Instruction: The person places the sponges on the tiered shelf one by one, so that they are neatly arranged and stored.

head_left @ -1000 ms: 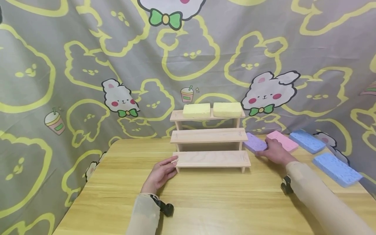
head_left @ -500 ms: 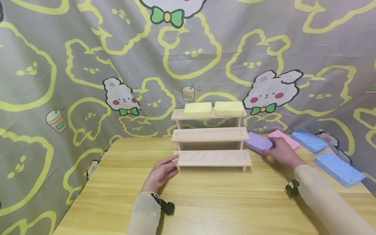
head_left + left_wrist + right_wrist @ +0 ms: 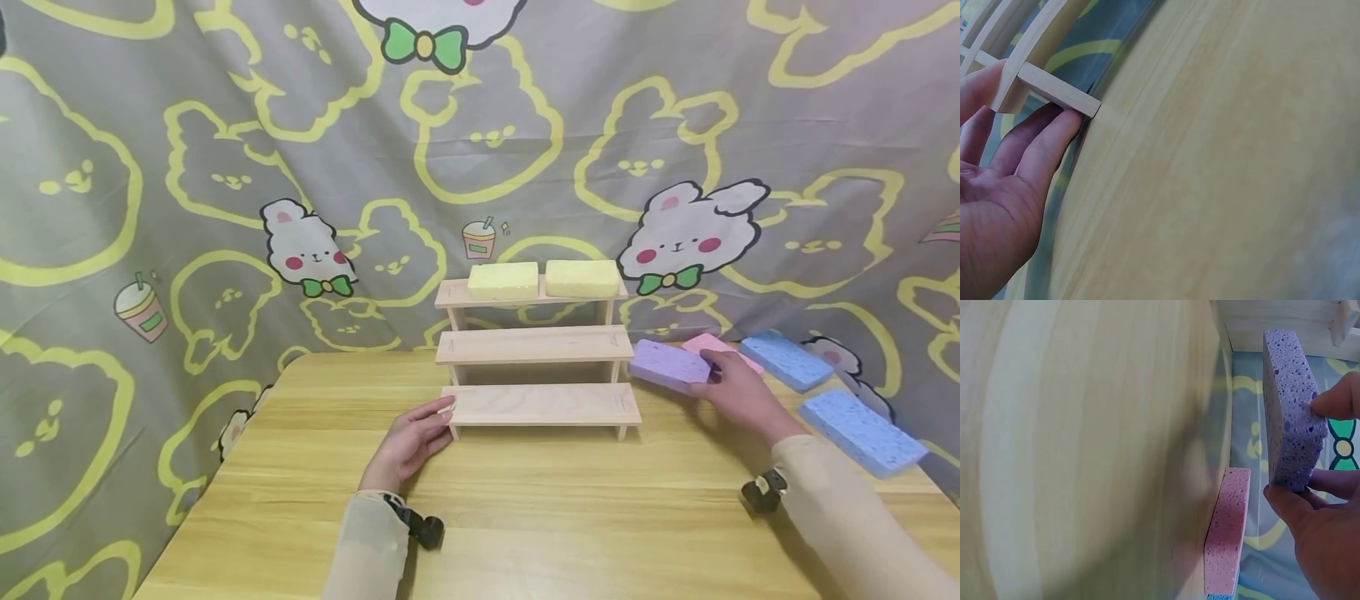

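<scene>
Lifted clear of the table [image 3: 525, 500] since a second ago, the purple sponge [image 3: 667, 364] now rides in the right hand [image 3: 738, 396], which has drawn back a little toward the person; the pink sponge [image 3: 716, 344] beneath and behind it lies more exposed. Nothing else has shifted.

From the head view, the right hand pinches the purple sponge by its near right end, so the sponge's long axis runs leftward from the fingers toward the wooden three-step shelf [image 3: 536, 350]. The shelf stands just to the left of the sponge, its middle and bottom steps bare, and two yellow sponges [image 3: 543, 279] sit side by side on the top step. The right hand is far nearer that end of the shelf than the left. Two blue sponges [image 3: 817, 383] lie on the table to the right. The left hand [image 3: 411, 442] rests on the table with thumb and fingers at the bottom step's left corner.

At the left wrist, the left hand [image 3: 1004, 187] has relaxed fingers lying under and against the shelf [image 3: 1054, 94] corner; it steadies rather than clasps, though the thumb is partly hidden.

At the right wrist, the right hand [image 3: 1322, 512] grips the purple sponge [image 3: 1291, 419] edgewise, thumb below and a fingertip on its face, raised off the table [image 3: 1085, 450], with the pink sponge [image 3: 1227, 531] flat at the table edge.
</scene>
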{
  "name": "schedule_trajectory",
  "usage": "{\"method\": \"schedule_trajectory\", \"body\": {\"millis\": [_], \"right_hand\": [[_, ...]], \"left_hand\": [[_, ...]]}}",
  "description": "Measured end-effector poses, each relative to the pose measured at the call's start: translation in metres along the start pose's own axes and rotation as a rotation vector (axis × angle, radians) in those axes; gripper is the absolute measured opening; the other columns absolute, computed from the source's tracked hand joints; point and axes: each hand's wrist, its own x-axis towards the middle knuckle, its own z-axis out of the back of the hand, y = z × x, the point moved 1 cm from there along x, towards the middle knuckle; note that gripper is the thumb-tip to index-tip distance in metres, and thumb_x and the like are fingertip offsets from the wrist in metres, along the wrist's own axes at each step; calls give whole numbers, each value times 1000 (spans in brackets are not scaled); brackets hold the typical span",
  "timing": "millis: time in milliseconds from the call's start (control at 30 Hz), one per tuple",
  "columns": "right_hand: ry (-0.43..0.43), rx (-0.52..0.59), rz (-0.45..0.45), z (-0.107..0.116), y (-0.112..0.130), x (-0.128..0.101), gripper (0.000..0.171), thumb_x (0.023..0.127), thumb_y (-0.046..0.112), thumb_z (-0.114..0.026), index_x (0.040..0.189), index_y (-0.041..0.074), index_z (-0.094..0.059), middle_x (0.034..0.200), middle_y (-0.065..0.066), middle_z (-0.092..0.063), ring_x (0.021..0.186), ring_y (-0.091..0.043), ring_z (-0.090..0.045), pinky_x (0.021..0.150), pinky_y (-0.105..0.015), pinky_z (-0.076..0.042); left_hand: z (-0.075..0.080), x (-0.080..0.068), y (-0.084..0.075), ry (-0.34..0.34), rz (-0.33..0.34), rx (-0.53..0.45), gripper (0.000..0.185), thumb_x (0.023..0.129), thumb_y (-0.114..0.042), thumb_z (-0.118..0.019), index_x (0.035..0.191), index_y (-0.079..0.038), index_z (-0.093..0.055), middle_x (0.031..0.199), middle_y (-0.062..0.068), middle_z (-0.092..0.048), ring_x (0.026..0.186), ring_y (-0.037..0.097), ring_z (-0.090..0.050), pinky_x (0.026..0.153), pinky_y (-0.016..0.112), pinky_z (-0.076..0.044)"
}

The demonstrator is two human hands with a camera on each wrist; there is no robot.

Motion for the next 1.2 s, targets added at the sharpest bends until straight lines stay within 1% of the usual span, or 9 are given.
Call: {"method": "schedule_trajectory", "body": {"millis": [133, 400, 567, 733, 933, 1033, 1133, 1167, 1200], "right_hand": [[-20, 1, -16, 4, -1, -5, 67, 80, 19, -65, 126, -18, -34, 122, -37, -38, 111, -47, -37, 89, -57, -30], [15, 38, -44, 10, 3, -12, 68, 82, 20, -63, 130, -15, -31, 125, -38, -33, 113, -51, -34, 89, -58, -30], [9, 53, -54, 16, 4, -18, 67, 82, 19, -62, 133, -11, -30, 128, -36, -32, 114, -51, -33, 89, -59, -29], [-6, 88, -25, 23, 6, -21, 65, 83, 16, -61, 134, -10, -29, 132, -33, -29, 113, -51, -34, 88, -59, -30], [-29, 77, 4, 26, 9, -24, 61, 82, 14, -61, 131, -9, -34, 129, -31, -33, 112, -48, -38, 86, -56, -33], [-43, 93, 20, 28, 10, -26, 60, 82, 12, -62, 131, -9, -35, 128, -30, -35, 112, -46, -39, 92, -30, -39], [-55, 120, 48, 31, 11, -28, 59, 81, 9, -62, 131, -9, -36, 127, -28, -37, 111, -43, -39, 82, -3, -32], [-60, 127, 57, 31, 12, -28, 58, 81, 8, -63, 130, -8, -37, 127, -27, -38, 112, -39, -40, 77, 2, -29], [-64, 134, 68, 32, 12, -29, 57, 80, 7, -63, 130, -8, -38, 126, -26, -38, 111, -36, -41, 78, 2, -29]], "left_hand": [[1, -1, -1, 7, 4, 4, 44, 81, -9, -65, 124, -4, -53, 129, 15, -46, 109, 26, -51, 87, 39, -43], [4, -4, 0, -6, -2, -9, 43, 82, -6, -63, 124, -2, -52, 127, 16, -47, 108, 26, -52, 87, 38, -43], [3, -2, 0, 12, 2, -13, 44, 83, -7, -63, 125, -2, -51, 128, 16, -46, 108, 26, -51, 88, 38, -42], [1, -1, 0, 10, 7, -27, 43, 83, -7, -63, 124, -3, -53, 128, 15, -46, 107, 25, -52, 87, 37, -43], [1, -2, 0, 7, 4, -28, 42, 83, -6, -62, 123, -3, -53, 128, 16, -47, 107, 25, -52, 87, 38, -43], [0, -3, 0, 0, 9, -31, 41, 83, -6, -62, 123, -4, -54, 128, 14, -48, 107, 25, -52, 87, 37, -43], [0, -3, 0, -2, 8, -30, 42, 83, -7, -63, 123, -4, -54, 128, 15, -48, 107, 25, -52, 87, 38, -43], [0, -3, 0, -3, 7, -31, 42, 83, -6, -62, 123, -3, -53, 128, 15, -47, 108, 25, -52, 88, 38, -43], [-1, -3, 0, -1, 4, -30, 42, 83, -6, -62, 124, -3, -53, 128, 15, -47, 108, 25, -52, 88, 39, -42]]}}
